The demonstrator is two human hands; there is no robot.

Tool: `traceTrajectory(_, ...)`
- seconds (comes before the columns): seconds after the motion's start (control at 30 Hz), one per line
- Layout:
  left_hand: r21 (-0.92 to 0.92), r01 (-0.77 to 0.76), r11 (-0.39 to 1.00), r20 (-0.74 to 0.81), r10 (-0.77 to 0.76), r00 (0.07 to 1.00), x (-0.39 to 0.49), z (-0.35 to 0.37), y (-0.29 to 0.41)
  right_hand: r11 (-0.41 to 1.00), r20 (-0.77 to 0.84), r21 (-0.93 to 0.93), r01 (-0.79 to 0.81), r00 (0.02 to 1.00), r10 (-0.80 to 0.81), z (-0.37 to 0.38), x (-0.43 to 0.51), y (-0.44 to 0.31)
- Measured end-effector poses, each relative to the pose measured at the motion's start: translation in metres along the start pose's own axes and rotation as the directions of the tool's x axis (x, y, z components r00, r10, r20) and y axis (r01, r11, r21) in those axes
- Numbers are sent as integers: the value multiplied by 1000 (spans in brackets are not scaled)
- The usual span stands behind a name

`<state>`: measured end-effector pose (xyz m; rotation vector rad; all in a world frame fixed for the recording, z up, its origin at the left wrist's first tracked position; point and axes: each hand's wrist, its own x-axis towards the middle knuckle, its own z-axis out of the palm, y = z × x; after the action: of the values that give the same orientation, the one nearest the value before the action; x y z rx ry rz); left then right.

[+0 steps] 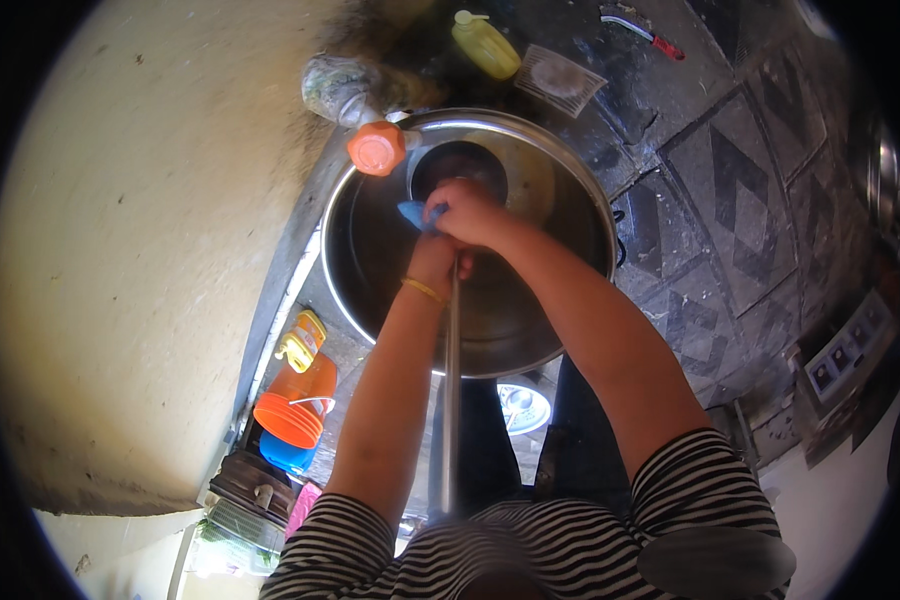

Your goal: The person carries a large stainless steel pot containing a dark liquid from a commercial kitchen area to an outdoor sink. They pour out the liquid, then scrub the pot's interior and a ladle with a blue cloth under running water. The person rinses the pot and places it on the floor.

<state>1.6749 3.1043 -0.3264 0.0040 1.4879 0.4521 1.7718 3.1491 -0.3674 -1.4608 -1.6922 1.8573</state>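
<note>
A wide steel pot (pixel 547 315) with a bright rim stands in front of me. Over it, my left hand (pixel 433 259), with a yellow bangle at the wrist, grips a long metal handle (pixel 452 390) that runs back towards my body. A dark round bowl (pixel 487 161) lies past my hands inside the pot's rim; my hands hide whether the handle joins it. My right hand (pixel 469 212) is just above the left, fingers pinched on a small blue piece (pixel 412 214), perhaps cloth or plastic. Its lower part is hidden between my hands.
An orange-capped plastic jar (pixel 376 148) overhangs the rim at upper left, near the wall (pixel 142 247). Beyond the pot are a yellow bottle (pixel 486 45), a printed sheet (pixel 560 79) and a red-handled tool (pixel 645 37). An orange bucket (pixel 292 405) and a yellow pack (pixel 302 341) sit left.
</note>
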Motion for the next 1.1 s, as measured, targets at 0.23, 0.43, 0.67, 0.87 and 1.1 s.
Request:
traceTrajectory(0.23, 88, -70, 994, -98, 78, 992, -6, -16, 2, 807, -206, -572, -150, 978, 36, -27, -19, 18)
traceTrajectory(0.43, 221, -13, 975, -115, 39, 993, -9, -14, 2, 811, -429, 574, 117, 886, 176, -28, -10, 13)
traceTrajectory(0.67, 335, -63, 940, -79, 95, 992, -26, -15, 8, 956, -304, -207, -206, 943, 137, -39, 7, 2)
traceTrajectory(0.87, 24, -64, 998, -52, 65, 997, -19, -8, 13, 440, -127, 847, -300, 689, 714, 10, -29, 14)
traceTrajectory(1.1, 155, 26, 988, -124, -7, 992, -7, -7, 9, 765, -296, 385, -516, 716, 632, 16, -10, 39)
